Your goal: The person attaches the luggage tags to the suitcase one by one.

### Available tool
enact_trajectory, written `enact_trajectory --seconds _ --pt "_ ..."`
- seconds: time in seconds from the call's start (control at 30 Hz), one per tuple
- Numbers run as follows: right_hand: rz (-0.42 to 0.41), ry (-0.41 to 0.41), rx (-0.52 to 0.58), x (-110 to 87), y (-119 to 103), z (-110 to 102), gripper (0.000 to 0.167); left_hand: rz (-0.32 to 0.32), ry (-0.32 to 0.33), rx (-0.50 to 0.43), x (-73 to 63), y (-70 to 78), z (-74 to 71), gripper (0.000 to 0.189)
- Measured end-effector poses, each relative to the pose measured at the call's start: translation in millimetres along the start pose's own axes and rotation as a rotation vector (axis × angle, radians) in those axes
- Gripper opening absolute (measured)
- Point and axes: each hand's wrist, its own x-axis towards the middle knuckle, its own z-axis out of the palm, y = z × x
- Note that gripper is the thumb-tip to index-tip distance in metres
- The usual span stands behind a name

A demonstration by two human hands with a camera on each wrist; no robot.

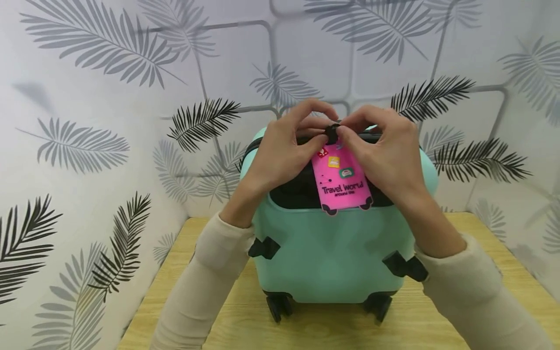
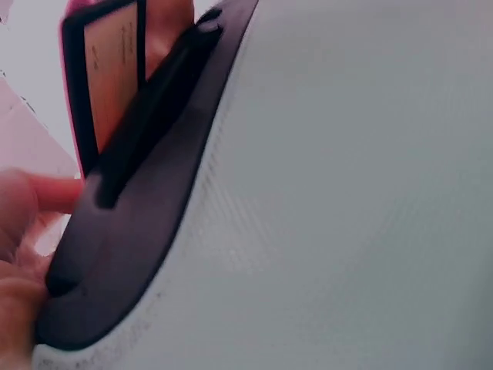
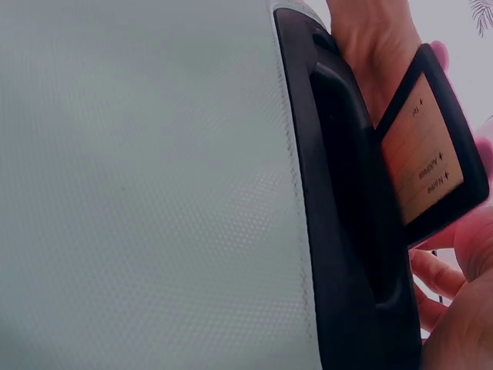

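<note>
A mint-green suitcase (image 1: pixel 332 257) stands upright on its black wheels. Against its black handle panel (image 1: pixel 293 192) hangs a pink luggage tag (image 1: pixel 343 182) printed "Travel World". My left hand (image 1: pixel 284 146) pinches the tag's black strap (image 1: pixel 331 134) from the left, and my right hand (image 1: pixel 387 150) pinches it from the right, fingertips nearly meeting. Fingers hide most of the strap and its fastening. In the right wrist view the back of the tag (image 3: pixel 424 154) shows a card with name, address and phone lines. The black handle (image 3: pixel 358 185) lies beside it.
Beneath the suitcase is a light wood-grain table (image 1: pixel 236 321). A white wall (image 1: pixel 131 107) with grey and black leaf patterns rises close behind and to both sides. Black straps (image 1: pixel 404 266) sit at both sleeve cuffs.
</note>
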Motion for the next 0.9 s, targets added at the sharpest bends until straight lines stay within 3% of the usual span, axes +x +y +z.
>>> enact_trajectory --seconds 0.2,0.37,0.57,0.9 --pt "-0.018 0.016 0.004 0.4 0.7 0.7 0.010 0.089 -0.035 -0.015 -0.6 0.1 1.7 0.016" --pt "-0.099 0.018 0.028 -1.3 1.9 0.7 0.017 0.055 -0.022 -0.026 -0.1 -0.2 2.7 0.016" --pt "-0.224 -0.042 0.052 -2.2 3.8 -1.2 0.024 0.052 -0.007 -0.011 -0.5 -0.2 1.2 0.022" --pt "-0.250 0.002 0.034 -4.0 6.6 -0.3 0.012 0.035 0.020 -0.053 -1.1 -0.2 3.4 0.021"
